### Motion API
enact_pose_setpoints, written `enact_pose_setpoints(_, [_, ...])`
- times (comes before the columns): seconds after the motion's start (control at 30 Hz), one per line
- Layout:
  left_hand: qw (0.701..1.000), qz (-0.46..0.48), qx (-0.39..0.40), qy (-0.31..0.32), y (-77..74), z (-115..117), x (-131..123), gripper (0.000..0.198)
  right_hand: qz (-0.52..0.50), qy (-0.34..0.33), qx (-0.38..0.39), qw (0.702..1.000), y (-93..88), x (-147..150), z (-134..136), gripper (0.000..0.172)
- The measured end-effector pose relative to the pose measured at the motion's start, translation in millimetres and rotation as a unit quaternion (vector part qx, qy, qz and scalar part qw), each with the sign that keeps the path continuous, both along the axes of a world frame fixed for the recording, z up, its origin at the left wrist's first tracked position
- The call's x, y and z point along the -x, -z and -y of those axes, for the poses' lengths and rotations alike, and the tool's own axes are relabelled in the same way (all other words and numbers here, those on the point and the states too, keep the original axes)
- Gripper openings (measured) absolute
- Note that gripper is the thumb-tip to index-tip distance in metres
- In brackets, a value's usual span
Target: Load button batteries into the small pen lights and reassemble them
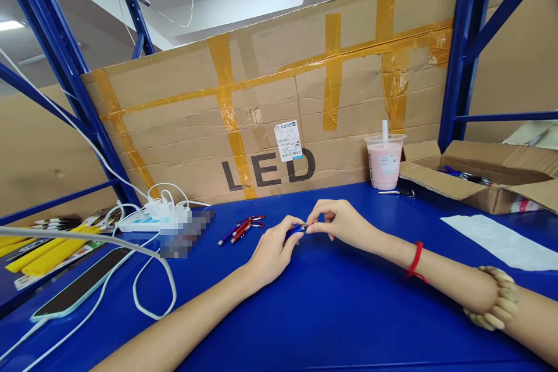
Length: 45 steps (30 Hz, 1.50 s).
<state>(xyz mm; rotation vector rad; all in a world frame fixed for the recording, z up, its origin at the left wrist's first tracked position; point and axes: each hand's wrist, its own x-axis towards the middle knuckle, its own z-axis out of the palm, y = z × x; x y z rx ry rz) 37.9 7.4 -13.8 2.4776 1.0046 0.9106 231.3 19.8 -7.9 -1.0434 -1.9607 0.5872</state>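
Note:
Over the middle of the blue tabletop, my left hand (274, 249) holds a slim blue tube (296, 231), which looks like a keychain flashlight. Its fingers and thumb are closed around it, hiding most of its body. My right hand (337, 222) pinches the tube's silvery end between thumb and forefinger; whatever small part lies in that pinch is too small to make out. Left of my hands lie similar tubes with carabiner clips: a blue flashlight (229, 235) and red flashlights (244, 229) side by side.
A pink drink cup (384, 163) stands at the back right, beside an open cardboard box (483, 186). White paper (501, 241) lies on the right. To the left are a phone (82, 285), loose white cables (172, 279) and a power strip (152, 218). Upright cardboard (196, 145) closes off the back.

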Motion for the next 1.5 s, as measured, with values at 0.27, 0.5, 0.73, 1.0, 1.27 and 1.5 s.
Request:
enact_pose_setpoints(0.27, [1.0, -0.018, -0.014, -0.02, -1.0, 2, 0, 0.018, 0.015, 0.015, -0.016, 1.0, 1.0, 0, 1, 0.028])
enact_pose_setpoints(0.5, [0.999, -0.029, -0.015, -0.041, -3.3, 5, -1, 0.019, 0.02, 0.012, -0.01, 1.0, 0.0, 0, 0, 0.03])
enact_pose_setpoints(0.73, [0.999, -0.035, -0.012, -0.031, -5.3, 8, -1, 0.019, -0.011, -0.006, 0.052, 0.999, -8.5, 2, 5, 0.036])
enact_pose_setpoints(1.0, [1.0, -0.022, -0.015, 0.013, -5.1, 7, 1, 0.02, -0.01, -0.014, 0.128, 0.992, -11.3, 3, 6, 0.041])
enact_pose_setpoints(1.27, [0.999, -0.016, -0.021, 0.029, -1.6, 4, 2, 0.026, 0.039, -0.046, 0.106, 0.993, -12.5, 1, 9, 0.038])
enact_pose_setpoints(1.5, [0.999, -0.026, -0.027, 0.038, -0.9, 9, 3, 0.022, 0.147, -0.084, 0.0, 0.986, -15.0, -4, 13, 0.03])
